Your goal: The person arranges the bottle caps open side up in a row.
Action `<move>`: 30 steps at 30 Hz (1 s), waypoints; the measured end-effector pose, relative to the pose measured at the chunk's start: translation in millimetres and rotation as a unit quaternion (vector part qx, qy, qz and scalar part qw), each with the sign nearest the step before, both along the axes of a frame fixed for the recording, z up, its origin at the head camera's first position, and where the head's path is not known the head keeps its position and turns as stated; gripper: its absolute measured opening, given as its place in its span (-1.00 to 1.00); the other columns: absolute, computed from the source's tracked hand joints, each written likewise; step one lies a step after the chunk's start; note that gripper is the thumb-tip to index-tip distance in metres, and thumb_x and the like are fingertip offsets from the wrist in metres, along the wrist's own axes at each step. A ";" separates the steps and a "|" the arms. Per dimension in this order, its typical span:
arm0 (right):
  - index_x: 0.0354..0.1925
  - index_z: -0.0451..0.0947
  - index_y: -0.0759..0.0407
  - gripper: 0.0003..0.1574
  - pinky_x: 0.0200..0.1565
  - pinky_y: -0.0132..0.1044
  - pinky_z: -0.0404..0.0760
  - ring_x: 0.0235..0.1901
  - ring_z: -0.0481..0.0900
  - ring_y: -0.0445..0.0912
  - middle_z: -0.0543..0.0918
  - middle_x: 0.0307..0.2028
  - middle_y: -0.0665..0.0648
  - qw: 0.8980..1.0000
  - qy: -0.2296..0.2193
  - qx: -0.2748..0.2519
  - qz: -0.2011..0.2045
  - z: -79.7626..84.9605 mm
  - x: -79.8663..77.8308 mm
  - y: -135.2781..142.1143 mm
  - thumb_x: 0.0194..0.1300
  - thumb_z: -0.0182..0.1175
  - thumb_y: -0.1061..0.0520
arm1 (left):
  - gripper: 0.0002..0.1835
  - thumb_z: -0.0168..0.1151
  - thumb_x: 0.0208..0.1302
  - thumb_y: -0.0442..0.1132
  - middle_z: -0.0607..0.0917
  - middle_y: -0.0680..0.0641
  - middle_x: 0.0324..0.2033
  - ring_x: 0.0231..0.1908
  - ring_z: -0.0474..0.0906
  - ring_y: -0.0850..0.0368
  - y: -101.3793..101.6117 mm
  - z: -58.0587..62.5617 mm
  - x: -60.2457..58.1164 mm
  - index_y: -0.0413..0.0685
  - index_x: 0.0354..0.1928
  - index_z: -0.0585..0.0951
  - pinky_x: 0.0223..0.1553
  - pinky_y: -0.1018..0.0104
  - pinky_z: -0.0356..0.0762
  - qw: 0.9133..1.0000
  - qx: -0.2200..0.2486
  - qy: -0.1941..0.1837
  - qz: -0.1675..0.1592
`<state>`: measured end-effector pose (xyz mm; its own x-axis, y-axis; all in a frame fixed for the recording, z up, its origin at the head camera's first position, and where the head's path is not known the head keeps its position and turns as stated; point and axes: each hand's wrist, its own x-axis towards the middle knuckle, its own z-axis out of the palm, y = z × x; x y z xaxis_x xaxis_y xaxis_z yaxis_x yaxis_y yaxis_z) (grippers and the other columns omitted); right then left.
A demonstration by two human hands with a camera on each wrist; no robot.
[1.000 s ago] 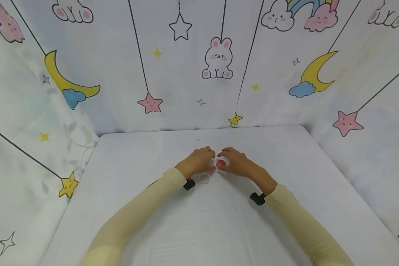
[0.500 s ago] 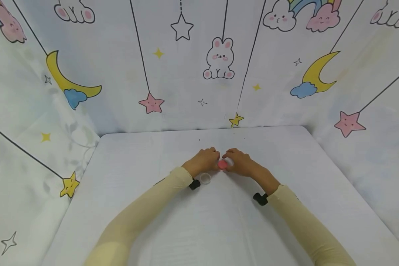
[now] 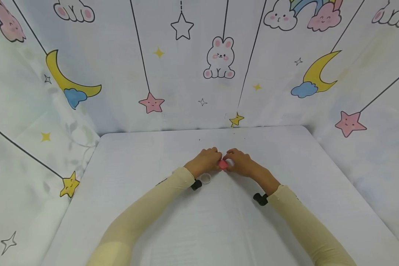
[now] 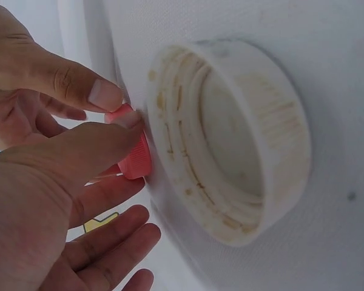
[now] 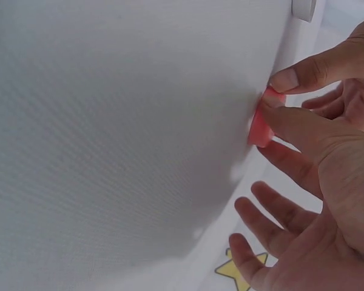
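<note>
A small red bottle cap (image 3: 222, 164) with a ridged side is between my two hands at the middle of the table. My left hand (image 3: 203, 162) pinches it between thumb and index finger, the other fingers spread. From the other side my right hand (image 3: 242, 163) also pinches the red cap, its thumb and index finger at the edge. In the left wrist view the red cap (image 4: 136, 154) sits close to the tabletop, partly covered by both thumbs. A white cap (image 3: 205, 178) lies hollow side up beside my left wrist; its inside (image 4: 224, 133) shows brown stains.
A white cloth covers the table (image 3: 219, 221). Patterned curtain (image 3: 186, 74) with stars, moons and bunnies hangs behind and at both sides. Black wrist-camera mounts (image 3: 261, 199) hang under the wrists near the tabletop.
My left hand has moved right to the red cap and taken hold of it. The right hand has shifted slightly and keeps its pinch. The white cap stays in place.
</note>
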<state>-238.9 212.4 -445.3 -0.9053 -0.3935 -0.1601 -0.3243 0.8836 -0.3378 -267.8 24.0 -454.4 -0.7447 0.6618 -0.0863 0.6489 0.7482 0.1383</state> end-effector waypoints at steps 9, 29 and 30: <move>0.24 0.66 0.11 -0.52 0.27 0.50 0.38 0.43 0.41 0.30 0.47 0.41 0.37 1.000 0.002 0.003 0.005 -2.3 -0.9 0.2 0.41 0.41 0.05 | -0.63 0.39 0.44 0.05 0.65 -0.08 0.01 0.02 0.60 0.02 1.1 1.2 2.4 -0.04 0.07 0.67 0.10 0.07 0.57 1.000 -0.008 0.008 0.001; 0.24 0.66 0.08 -0.54 0.30 0.50 0.36 0.42 0.42 0.31 0.47 0.42 0.36 1.000 0.007 0.011 0.008 -4.0 -0.8 0.1 0.45 0.38 0.00 | -0.66 0.38 0.45 0.05 0.65 -0.05 -0.01 0.04 0.58 0.06 -2.4 -0.4 2.6 -0.01 0.05 0.67 0.19 0.04 0.51 1.000 0.010 -0.003 0.006; 0.24 0.65 0.08 -0.54 0.30 0.50 0.36 0.42 0.42 0.31 0.47 0.42 0.36 1.000 0.007 0.010 0.007 -4.2 -0.8 0.2 0.45 0.38 0.00 | -0.66 0.38 0.45 0.05 0.65 -0.05 0.00 0.05 0.58 0.06 -2.7 -0.5 2.6 -0.01 0.05 0.67 0.20 0.04 0.50 1.000 0.010 -0.001 0.005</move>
